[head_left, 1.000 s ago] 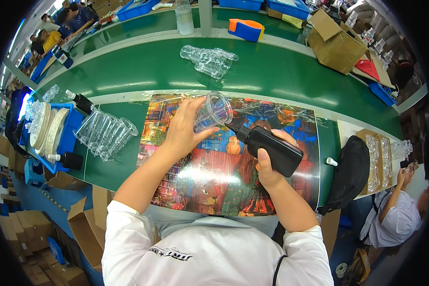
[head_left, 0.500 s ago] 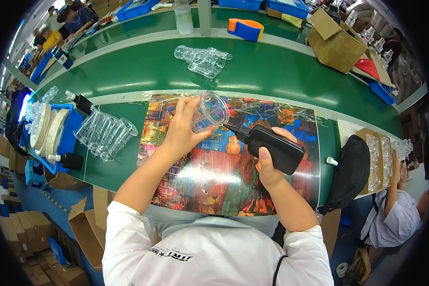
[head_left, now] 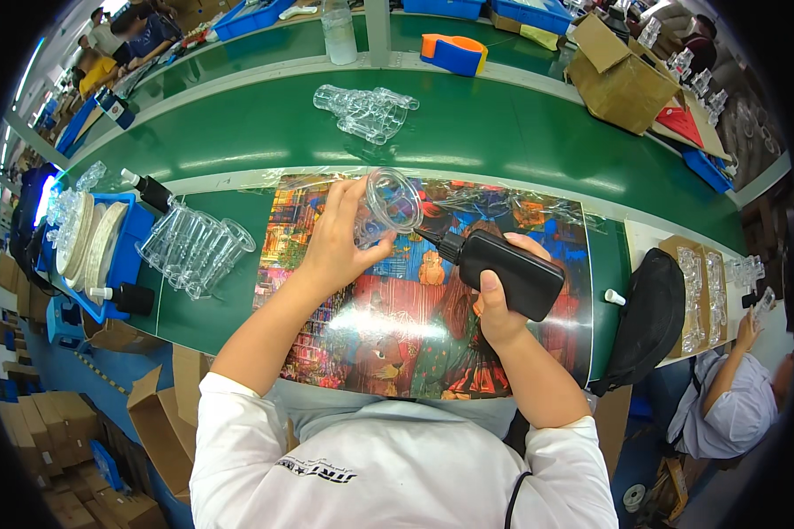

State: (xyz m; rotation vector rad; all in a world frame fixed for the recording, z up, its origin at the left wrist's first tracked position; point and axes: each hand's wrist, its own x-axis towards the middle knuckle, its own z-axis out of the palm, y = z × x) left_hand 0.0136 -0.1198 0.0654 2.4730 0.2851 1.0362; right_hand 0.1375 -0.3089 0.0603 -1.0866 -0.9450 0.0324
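green worktop [head_left: 198, 319] and blue floor [head_left: 84, 385] lie below both hands [head_left: 333, 242].

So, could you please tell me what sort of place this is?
It looks like a factory or assembly workshop, most likely. A long green worktable runs through it, a row of similar clear pieces lies at the left, and cardboard boxes are stacked on the floor.

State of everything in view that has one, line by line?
Left hand, closed around clear cup
Clear cup, held tilted, mouth visible
Right hand, gripping black bottle
Black bottle, tilted, nozzle bare, pointing toward cup; contact unclear
White cap, loose on green tabletop
Far clear piece, lying down, unheld
Cardboard box, flap up
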